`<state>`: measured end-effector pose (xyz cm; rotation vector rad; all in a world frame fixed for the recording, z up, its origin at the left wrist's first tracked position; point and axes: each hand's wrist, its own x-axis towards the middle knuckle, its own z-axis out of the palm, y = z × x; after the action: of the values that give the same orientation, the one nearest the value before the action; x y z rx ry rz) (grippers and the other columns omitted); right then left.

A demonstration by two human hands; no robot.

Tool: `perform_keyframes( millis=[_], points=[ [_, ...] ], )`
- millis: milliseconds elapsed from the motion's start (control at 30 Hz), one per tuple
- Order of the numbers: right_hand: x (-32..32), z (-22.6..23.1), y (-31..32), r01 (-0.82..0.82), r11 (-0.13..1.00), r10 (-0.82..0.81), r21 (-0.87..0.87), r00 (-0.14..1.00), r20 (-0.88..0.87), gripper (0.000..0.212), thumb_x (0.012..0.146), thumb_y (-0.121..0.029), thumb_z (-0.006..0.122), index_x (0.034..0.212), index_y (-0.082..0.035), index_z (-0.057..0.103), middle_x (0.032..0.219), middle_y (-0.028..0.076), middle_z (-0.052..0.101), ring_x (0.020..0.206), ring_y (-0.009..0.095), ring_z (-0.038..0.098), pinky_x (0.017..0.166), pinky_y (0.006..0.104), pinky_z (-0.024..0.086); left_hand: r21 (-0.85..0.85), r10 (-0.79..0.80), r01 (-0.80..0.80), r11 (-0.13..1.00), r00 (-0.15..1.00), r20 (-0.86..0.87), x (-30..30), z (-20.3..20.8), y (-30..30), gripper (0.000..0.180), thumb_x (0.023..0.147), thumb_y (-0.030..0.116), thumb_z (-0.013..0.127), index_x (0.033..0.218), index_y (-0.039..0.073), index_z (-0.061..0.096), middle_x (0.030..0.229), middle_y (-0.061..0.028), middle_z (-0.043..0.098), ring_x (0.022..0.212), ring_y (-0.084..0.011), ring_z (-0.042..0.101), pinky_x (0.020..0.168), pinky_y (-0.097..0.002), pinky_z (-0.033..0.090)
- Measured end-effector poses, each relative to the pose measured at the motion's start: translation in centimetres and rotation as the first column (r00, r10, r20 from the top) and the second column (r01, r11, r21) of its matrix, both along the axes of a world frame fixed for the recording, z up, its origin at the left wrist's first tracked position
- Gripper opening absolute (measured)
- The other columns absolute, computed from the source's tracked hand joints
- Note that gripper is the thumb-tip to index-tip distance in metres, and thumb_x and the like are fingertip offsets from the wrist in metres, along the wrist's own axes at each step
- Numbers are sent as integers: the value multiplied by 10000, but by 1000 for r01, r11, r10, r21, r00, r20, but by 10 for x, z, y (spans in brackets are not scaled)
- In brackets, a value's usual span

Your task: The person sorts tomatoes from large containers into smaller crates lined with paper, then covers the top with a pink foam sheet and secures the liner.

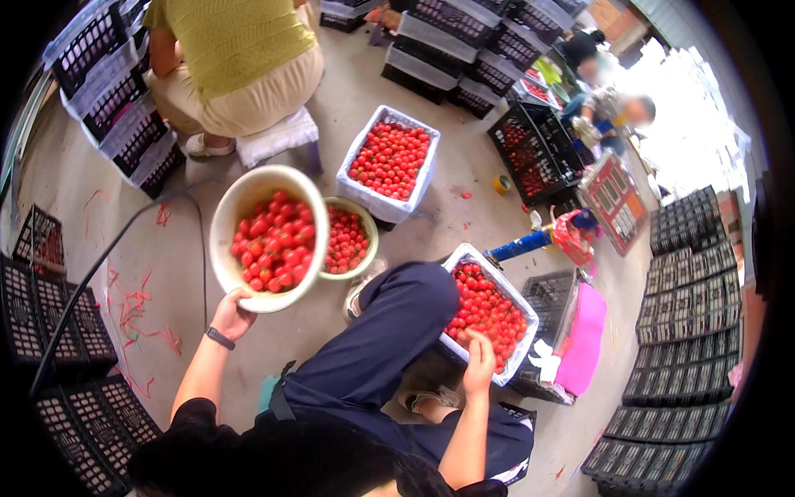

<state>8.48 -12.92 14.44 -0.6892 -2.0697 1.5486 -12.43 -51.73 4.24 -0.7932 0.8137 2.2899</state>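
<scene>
My left hand (pixel 234 314) grips the lower rim of a cream basin (pixel 224 240), tilted toward me, with many red cherry tomatoes (pixel 280 242) in it. Partly behind that basin, a pale green basin (pixel 370 258) of smaller-looking tomatoes stands on the floor. By my right knee is a white-lined crate (pixel 517 364) full of cherry tomatoes (pixel 487 308). My right hand (pixel 479 363) is at this crate's near side, fingers loosely stretched over the tomatoes. I see nothing held in it.
Ahead stands another lined crate (pixel 389 207) of tomatoes. A person (pixel 232 66) sits on a stool at far left. Black crates (pixel 687 331) are stacked along both sides. At right are a scale (pixel 614 199), a blue tube (pixel 522 246) and a pink pad (pixel 581 340).
</scene>
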Motion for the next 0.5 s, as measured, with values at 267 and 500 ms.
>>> perform_keyframes(
  millis=[267,500],
  points=[
    [-55,122,33,-14,1000,8,-12,896,-444,545,918,-409,286,1320,-44,251,1322,135,329,1210,267,333,1007,407,260,-133,-643,704,698,534,-549,-40,176,172,361,722,45,498,1072,-45,491,972,-125,588,868,-212,588,791,-329,473],
    [65,101,56,135,863,-463,-487,599,-653,601,891,-462,320,1335,-68,226,1326,137,327,1216,267,325,1013,417,250,-160,-779,940,301,145,-610,30,215,296,449,857,284,472,1198,-1,404,1065,-106,562,931,-173,566,807,-290,458]
  ],
)
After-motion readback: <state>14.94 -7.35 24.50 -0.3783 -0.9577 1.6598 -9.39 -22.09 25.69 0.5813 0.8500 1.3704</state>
